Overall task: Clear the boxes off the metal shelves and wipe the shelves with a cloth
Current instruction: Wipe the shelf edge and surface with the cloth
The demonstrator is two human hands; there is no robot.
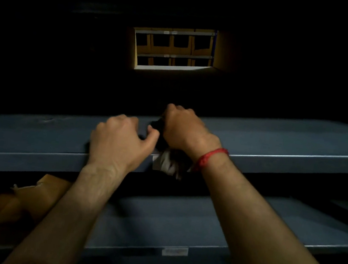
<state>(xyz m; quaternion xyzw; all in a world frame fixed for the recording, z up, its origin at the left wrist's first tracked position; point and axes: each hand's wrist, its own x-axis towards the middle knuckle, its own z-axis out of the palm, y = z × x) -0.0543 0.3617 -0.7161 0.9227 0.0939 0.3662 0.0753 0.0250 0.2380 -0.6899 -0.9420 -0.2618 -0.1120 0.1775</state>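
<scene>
Head view: right hand [182,130] grip closed round the crumpled cloth [164,164] at the metal shelf [278,146] edge; left hand [120,142] curled beside, hold unclear. Cloth dangling below the grip may snag or slip free.

label [174,251] on lower shelf [178,219] blurred, nothing legible

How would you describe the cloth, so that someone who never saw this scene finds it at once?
Find the upper blue-grey metal shelf crossing the picture. At its front edge the right hand, with a red wrist thread, grips the cloth. It is the only crumpled, partly white thing there.
</scene>
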